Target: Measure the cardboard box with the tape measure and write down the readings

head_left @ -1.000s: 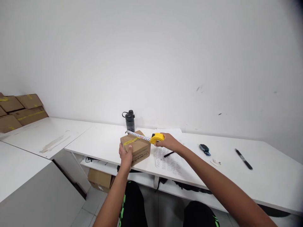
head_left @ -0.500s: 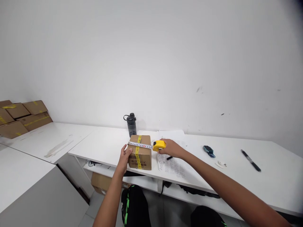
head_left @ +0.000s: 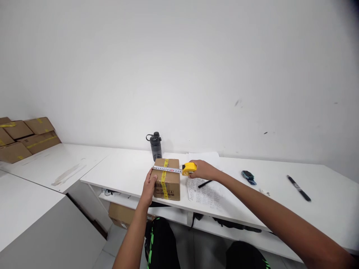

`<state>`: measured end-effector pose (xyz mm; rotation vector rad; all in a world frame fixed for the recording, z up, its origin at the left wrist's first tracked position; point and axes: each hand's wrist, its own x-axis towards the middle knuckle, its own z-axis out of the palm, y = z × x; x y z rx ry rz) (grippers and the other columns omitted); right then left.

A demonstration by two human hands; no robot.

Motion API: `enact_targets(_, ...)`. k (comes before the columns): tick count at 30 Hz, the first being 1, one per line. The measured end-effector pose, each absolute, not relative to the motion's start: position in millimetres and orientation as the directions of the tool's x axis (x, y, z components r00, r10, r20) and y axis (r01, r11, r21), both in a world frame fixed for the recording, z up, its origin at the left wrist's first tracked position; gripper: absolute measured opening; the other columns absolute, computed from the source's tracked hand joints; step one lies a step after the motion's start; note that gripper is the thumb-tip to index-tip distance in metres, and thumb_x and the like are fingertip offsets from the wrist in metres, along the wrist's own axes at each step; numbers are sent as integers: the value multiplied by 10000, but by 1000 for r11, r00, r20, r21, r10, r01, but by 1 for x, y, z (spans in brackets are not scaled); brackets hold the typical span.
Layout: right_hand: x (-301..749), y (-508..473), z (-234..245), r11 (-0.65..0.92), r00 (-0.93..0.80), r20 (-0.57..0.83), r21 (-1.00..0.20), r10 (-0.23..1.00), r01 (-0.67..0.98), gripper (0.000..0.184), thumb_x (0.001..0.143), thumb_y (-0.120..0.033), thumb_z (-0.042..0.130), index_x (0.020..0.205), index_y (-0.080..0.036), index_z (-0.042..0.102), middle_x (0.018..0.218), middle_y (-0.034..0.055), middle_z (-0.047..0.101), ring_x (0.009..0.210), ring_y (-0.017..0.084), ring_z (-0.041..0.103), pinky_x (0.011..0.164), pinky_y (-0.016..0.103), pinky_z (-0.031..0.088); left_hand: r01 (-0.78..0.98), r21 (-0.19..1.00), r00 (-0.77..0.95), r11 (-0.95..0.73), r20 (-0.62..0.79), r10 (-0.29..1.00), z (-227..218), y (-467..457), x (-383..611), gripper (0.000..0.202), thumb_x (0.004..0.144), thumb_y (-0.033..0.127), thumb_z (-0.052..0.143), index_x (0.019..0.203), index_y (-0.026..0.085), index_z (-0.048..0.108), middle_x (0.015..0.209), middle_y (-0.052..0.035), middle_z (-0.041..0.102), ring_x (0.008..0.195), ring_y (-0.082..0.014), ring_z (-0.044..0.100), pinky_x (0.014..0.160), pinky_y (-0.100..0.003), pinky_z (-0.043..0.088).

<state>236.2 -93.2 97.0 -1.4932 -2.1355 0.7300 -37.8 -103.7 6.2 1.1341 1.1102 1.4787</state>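
Note:
A small brown cardboard box (head_left: 169,183) with a yellow tape strip stands near the front edge of the white table (head_left: 123,172). My left hand (head_left: 149,183) grips its left side and pins the end of the tape blade there. My right hand (head_left: 202,170) is closed on a yellow tape measure (head_left: 189,169) just right of the box. The white blade (head_left: 167,170) stretches across the box's top, from left edge to right edge.
A dark water bottle (head_left: 156,146) stands behind the box. A printed sheet (head_left: 206,189) with a black pen (head_left: 205,184) lies to the right, then a blue-black gadget (head_left: 248,176) and a black marker (head_left: 298,188). Cardboard boxes (head_left: 25,138) are stacked far left.
The box was turned from a skewed pose to square with the table edge, its yellow strip now facing me. The tape now lies straight across its top.

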Motion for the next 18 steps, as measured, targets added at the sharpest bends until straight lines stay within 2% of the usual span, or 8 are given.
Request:
enact_targets(8, 233, -89, 102, 265, -331, 6, -612, 944, 745, 322, 605, -293, 715, 904, -221, 619, 891, 34, 667, 764, 215, 610, 607, 279, 419, -189, 976, -105, -104, 86, 991, 10, -106, -37, 697, 835, 394, 602, 1458, 294, 305, 1387, -56, 513, 1171, -212, 565, 989, -319, 445)
enact_targets(12, 232, -86, 103, 266, -336, -1, -612, 942, 745, 331, 598, -289, 720, 906, -219, 623, 890, 36, 668, 770, 220, 613, 619, 287, 427, -183, 977, -107, -112, 93, 990, 10, -106, -36, 672, 822, 402, 616, 1432, 276, 364, 1400, -60, 498, 1195, -219, 548, 992, -324, 444)
enact_targets(18, 236, -83, 101, 241, -349, -34, -660, 937, 712, 348, 599, -283, 723, 928, -219, 629, 875, 28, 675, 776, 213, 620, 638, 286, 441, -200, 976, -153, -86, 56, 987, 14, -108, -33, 661, 809, 366, 640, 1414, 232, 411, 1304, -71, 588, 1157, -222, 577, 1003, -331, 441)
